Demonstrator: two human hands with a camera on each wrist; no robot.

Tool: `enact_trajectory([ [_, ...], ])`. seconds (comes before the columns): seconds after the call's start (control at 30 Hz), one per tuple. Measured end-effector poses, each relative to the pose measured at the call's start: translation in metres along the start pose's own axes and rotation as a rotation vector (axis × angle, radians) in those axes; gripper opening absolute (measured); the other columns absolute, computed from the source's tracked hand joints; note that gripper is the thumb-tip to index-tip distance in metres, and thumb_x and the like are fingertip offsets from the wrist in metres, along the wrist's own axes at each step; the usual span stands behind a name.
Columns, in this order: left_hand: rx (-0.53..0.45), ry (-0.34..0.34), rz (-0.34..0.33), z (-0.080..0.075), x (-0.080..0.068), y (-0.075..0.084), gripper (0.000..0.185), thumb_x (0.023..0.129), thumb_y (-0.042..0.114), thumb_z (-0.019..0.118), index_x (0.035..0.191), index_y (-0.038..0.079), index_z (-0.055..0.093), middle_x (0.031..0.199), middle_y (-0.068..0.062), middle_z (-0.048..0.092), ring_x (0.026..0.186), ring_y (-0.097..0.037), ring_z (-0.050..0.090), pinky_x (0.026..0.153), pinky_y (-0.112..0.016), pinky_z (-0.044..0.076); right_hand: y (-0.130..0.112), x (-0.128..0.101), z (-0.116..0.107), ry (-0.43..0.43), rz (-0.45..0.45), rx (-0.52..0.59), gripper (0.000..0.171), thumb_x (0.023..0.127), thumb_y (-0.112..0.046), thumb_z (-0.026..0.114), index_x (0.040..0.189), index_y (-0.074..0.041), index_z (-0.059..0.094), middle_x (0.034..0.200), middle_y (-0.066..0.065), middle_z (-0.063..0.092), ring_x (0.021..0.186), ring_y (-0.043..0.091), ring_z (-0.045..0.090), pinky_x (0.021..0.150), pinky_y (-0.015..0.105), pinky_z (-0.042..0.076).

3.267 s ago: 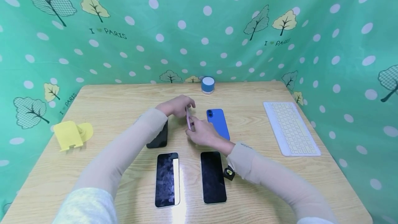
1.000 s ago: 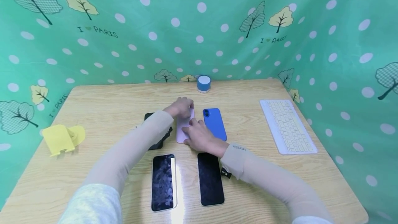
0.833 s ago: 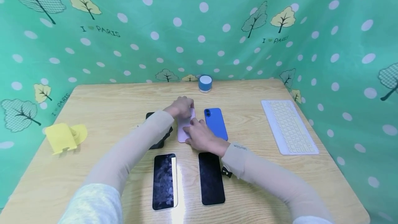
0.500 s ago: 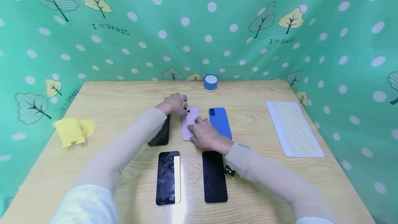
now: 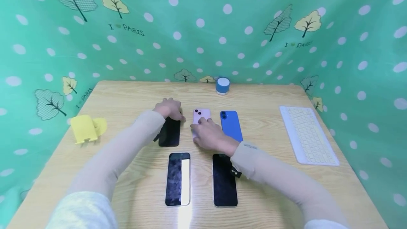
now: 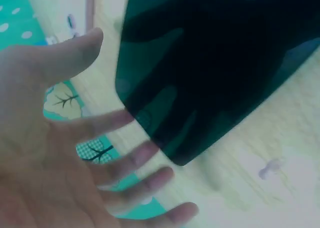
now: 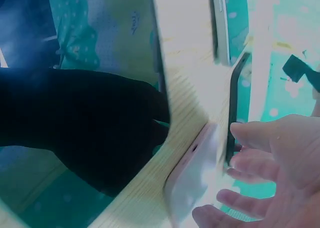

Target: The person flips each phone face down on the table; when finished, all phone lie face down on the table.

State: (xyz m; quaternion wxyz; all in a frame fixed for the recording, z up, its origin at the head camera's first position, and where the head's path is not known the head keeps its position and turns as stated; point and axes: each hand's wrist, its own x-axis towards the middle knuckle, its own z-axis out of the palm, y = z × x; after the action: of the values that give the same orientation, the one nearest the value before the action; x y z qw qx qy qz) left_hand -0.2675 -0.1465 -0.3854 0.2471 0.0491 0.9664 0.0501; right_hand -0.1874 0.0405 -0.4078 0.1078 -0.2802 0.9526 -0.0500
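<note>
Left hand just hopped from the pink phone mid-frame to the black phone left of it, fingers spread; right hand, fingers loose, is over the pink phone, which looks settled.

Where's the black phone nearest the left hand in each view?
Head: black phone left of centre, left hand over its far end.
Left wrist: dark glass, upper right, mirroring a hand.
Right wrist: apparently the thin dark edge right of centre.
Shared landmark: dotted green cloth.
</note>
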Motion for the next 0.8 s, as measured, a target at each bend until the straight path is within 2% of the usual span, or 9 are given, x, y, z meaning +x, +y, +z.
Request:
enact_trajectory([
  [0.23, -0.024, 0.043, -0.060, 0.010, -0.002, 0.005, 0.081, 0.095, 0.053, 0.067, 0.158, 0.011, 0.039, 0.156, -0.029, 0.040, 0.143, -0.047, 0.040, 0.110, -0.063, 0.046, -0.020, 0.008, 0.005, -0.013, -0.110, -0.036, 0.046, 0.102, -0.028, 0.062, 0.147, -0.021, 0.059, 0.149, 0.013, 0.059, 0.130, 0.034, 0.059, 0.103, 0.047, 0.056],
  [0.37, -0.021, 0.043, -0.058, 0.011, -0.002, 0.007, 0.083, 0.096, 0.048, 0.067, 0.162, 0.010, 0.033, 0.156, -0.031, 0.039, 0.142, -0.048, 0.041, 0.108, -0.059, 0.050, -0.027, 0.008, 0.008, -0.032, -0.211, -0.073, 0.045, 0.102, -0.030, 0.061, 0.147, -0.021, 0.060, 0.149, 0.010, 0.061, 0.135, 0.028, 0.058, 0.110, 0.042, 0.051],
  [0.47, -0.008, 0.037, -0.048, 0.010, -0.002, 0.006, 0.084, 0.096, 0.046, 0.067, 0.162, 0.009, 0.031, 0.155, -0.033, 0.039, 0.139, -0.047, 0.043, 0.107, -0.055, 0.051, -0.029, 0.006, 0.010, -0.048, -0.256, -0.087, 0.045, 0.103, -0.031, 0.060, 0.147, -0.021, 0.060, 0.149, 0.010, 0.061, 0.137, 0.026, 0.057, 0.112, 0.040, 0.048],
  [0.63, -0.028, 0.040, -0.036, 0.009, 0.001, 0.003, 0.078, 0.095, 0.040, 0.068, 0.159, 0.007, 0.038, 0.153, -0.031, 0.043, 0.136, -0.047, 0.045, 0.109, -0.055, 0.050, -0.031, 0.005, 0.011, -0.045, -0.269, -0.087, 0.042, 0.105, -0.030, 0.058, 0.146, -0.021, 0.061, 0.149, 0.010, 0.061, 0.138, 0.026, 0.056, 0.113, 0.040, 0.047],
  [0.8, -0.035, 0.061, -0.031, 0.010, 0.006, 0.001, 0.067, 0.093, 0.040, 0.065, 0.148, 0.005, 0.051, 0.144, -0.027, 0.054, 0.127, -0.043, 0.051, 0.104, -0.051, 0.052, -0.032, 0.006, 0.013, -0.035, -0.273, -0.088, 0.043, 0.105, -0.029, 0.057, 0.147, -0.019, 0.060, 0.147, 0.009, 0.063, 0.137, 0.025, 0.057, 0.114, 0.038, 0.046],
])
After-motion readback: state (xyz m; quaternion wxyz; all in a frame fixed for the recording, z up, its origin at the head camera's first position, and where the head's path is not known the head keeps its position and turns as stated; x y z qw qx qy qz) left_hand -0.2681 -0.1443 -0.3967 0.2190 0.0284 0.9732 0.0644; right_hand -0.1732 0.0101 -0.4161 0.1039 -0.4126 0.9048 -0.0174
